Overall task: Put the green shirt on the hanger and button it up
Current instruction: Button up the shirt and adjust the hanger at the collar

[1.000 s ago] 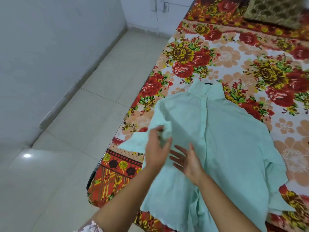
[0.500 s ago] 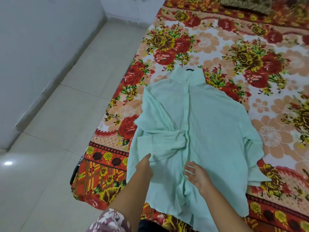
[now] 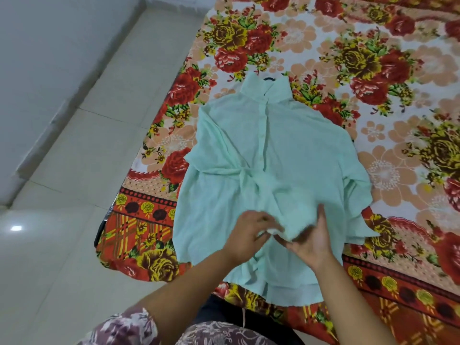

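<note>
The pale green shirt [image 3: 293, 150] lies front up on the bed, collar pointing away, its left sleeve folded across the front. A small dark bit of the hanger [image 3: 268, 78] shows at the collar; the rest is hidden inside the shirt. My left hand [image 3: 249, 232] pinches the lower front placket. My right hand [image 3: 313, 239] holds the bunched fabric beside it, palm up, thumb on top. Both hands meet at the shirt's lower middle, and the cloth there is blurred.
The bed carries a floral bedspread [image 3: 373, 70] in red, yellow and peach. Its left edge [image 3: 139, 185] drops to a pale tiled floor [image 3: 74, 170] beside a white wall [image 3: 49, 46]. My patterned sleeve [image 3: 129, 327] shows at the bottom.
Both hands moved together onto the lower front of the shirt and lifted a bunch of fabric there. The camera tilted further over the bed.
</note>
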